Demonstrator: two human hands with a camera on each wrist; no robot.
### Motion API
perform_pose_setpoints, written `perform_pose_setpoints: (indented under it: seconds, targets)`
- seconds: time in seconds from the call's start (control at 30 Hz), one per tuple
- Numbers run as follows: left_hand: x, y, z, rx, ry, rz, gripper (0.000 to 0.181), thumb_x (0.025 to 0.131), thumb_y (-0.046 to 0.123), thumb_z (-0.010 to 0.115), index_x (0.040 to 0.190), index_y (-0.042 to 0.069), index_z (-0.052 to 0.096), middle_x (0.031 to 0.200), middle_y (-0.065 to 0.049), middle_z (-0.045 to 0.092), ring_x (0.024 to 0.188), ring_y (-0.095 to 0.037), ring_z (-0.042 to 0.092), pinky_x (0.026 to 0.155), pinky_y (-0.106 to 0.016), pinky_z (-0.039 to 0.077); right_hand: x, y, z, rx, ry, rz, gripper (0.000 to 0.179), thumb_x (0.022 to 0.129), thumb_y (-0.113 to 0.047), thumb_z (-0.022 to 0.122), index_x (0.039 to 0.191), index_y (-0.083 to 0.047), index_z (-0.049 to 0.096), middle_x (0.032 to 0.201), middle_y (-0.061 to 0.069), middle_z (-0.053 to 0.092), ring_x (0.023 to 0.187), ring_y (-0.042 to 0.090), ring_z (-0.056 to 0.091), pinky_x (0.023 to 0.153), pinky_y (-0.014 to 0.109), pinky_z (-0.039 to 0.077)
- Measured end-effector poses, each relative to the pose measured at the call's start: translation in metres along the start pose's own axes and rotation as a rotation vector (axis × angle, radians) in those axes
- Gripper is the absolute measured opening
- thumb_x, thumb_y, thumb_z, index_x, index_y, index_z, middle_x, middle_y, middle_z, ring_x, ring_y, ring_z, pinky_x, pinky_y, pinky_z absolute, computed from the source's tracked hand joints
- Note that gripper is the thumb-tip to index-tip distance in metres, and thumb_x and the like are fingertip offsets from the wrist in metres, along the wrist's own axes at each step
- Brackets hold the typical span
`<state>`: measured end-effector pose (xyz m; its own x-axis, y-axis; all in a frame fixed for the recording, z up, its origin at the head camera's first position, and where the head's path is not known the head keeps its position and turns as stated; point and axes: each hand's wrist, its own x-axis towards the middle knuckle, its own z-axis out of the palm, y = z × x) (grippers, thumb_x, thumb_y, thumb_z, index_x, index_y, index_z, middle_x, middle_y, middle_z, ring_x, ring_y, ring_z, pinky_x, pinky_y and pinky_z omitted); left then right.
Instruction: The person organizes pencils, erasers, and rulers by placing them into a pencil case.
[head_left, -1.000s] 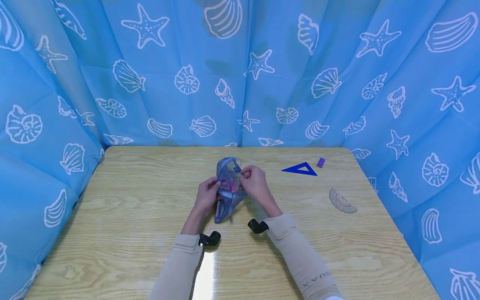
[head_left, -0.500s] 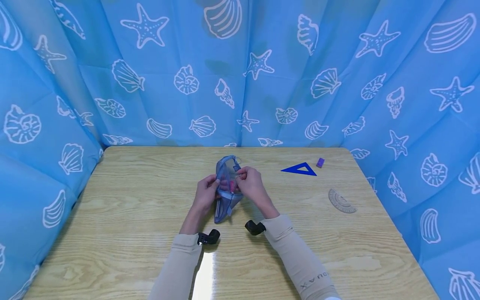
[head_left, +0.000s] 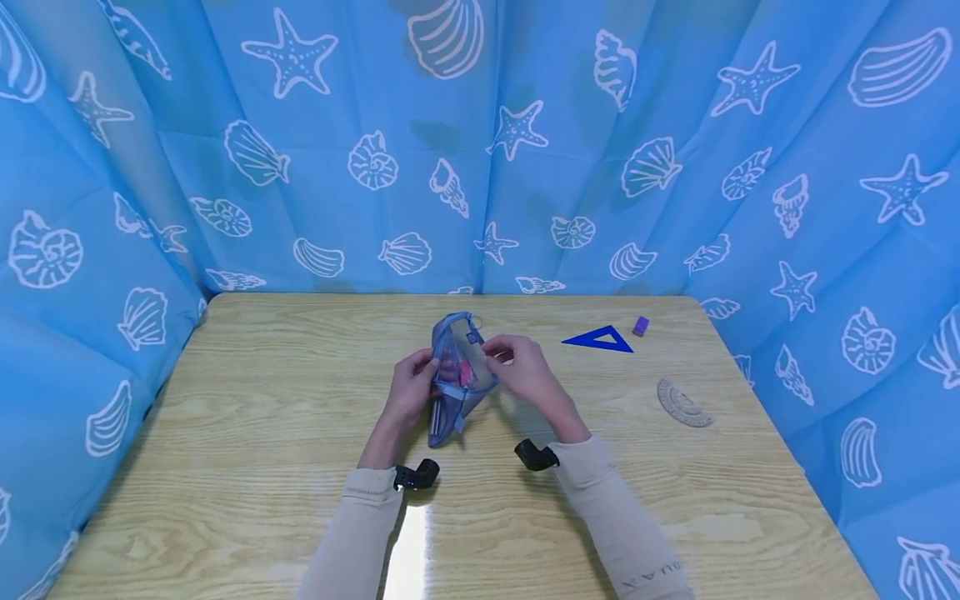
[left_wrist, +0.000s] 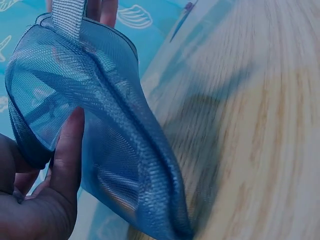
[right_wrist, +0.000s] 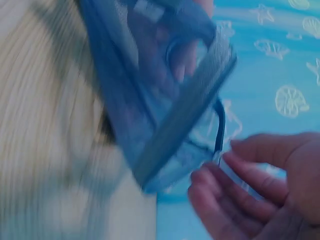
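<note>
A blue translucent mesh pencil case (head_left: 453, 408) stands unzipped near the middle of the table, its mouth tilted up. My left hand (head_left: 410, 387) grips its left side; in the left wrist view the thumb (left_wrist: 70, 145) lies over the mesh and other fingertips show behind. My right hand (head_left: 525, 371) pinches the right edge of the mouth; the right wrist view shows the fingertips (right_wrist: 200, 182) at that rim, somewhat blurred. A pink item (head_left: 466, 372) shows inside the case, its kind unclear. A loop ring (head_left: 477, 322) hangs by the zip end.
To the right lie a blue set square (head_left: 600, 338), a small purple block (head_left: 641, 326) like an eraser, and a clear protractor (head_left: 683, 404). A blue shell-patterned curtain (head_left: 337, 217) borders the back and sides of the wooden table (head_left: 262, 417).
My right hand has shifted slightly right and turned, and the mouth of the pencil case is spread wider. The left hand stays nearly where it was, holding the case.
</note>
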<state>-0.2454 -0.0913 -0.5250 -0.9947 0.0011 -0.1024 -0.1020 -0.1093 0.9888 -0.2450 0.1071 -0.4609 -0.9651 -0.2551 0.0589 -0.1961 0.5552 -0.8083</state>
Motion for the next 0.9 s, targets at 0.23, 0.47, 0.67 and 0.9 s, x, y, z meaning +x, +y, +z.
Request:
perform_pose_setpoints:
  seconds: [0.23,0.47,0.67,0.9]
  targets:
    - [0.000,-0.004,0.002,-0.010,-0.023,0.000,0.028,0.107,0.003,0.045,0.127,-0.007,0.062,0.108,-0.021,0.072,0.080,-0.009,0.069,0.062,-0.022,0.055,-0.008,0.031,-0.022,0.055,-0.023,-0.077,0.029,0.099,-0.008,0.064,0.127,0.002,0.065,0.125,0.023,0.067,0.109,0.032,0.066,0.098,0.048,0.054]
    - [0.001,-0.007,0.004,-0.012,-0.040,0.016,0.029,0.108,0.004,0.044,0.127,-0.008,0.062,0.108,-0.020,0.072,0.080,-0.008,0.069,0.061,-0.021,0.054,-0.023,0.056,-0.046,0.044,-0.002,-0.087,0.031,0.100,-0.010,0.065,0.129,-0.001,0.063,0.131,0.025,0.063,0.120,0.038,0.061,0.105,0.055,0.047]
    - [0.002,-0.010,0.003,-0.007,-0.041,0.010,0.029,0.108,0.006,0.045,0.128,-0.008,0.062,0.111,-0.023,0.071,0.081,-0.008,0.069,0.061,-0.021,0.053,-0.032,0.080,-0.062,0.048,0.035,-0.073,0.033,0.099,-0.006,0.065,0.130,0.004,0.062,0.130,0.027,0.062,0.121,0.040,0.060,0.106,0.055,0.047]
    - [0.003,-0.011,0.003,-0.007,-0.035,-0.004,0.029,0.108,0.006,0.045,0.128,-0.007,0.062,0.110,-0.021,0.071,0.081,-0.009,0.069,0.062,-0.021,0.053,-0.045,0.110,-0.084,0.043,0.084,-0.015,0.036,0.100,-0.002,0.062,0.133,0.010,0.057,0.131,0.032,0.059,0.123,0.047,0.057,0.107,0.059,0.045]
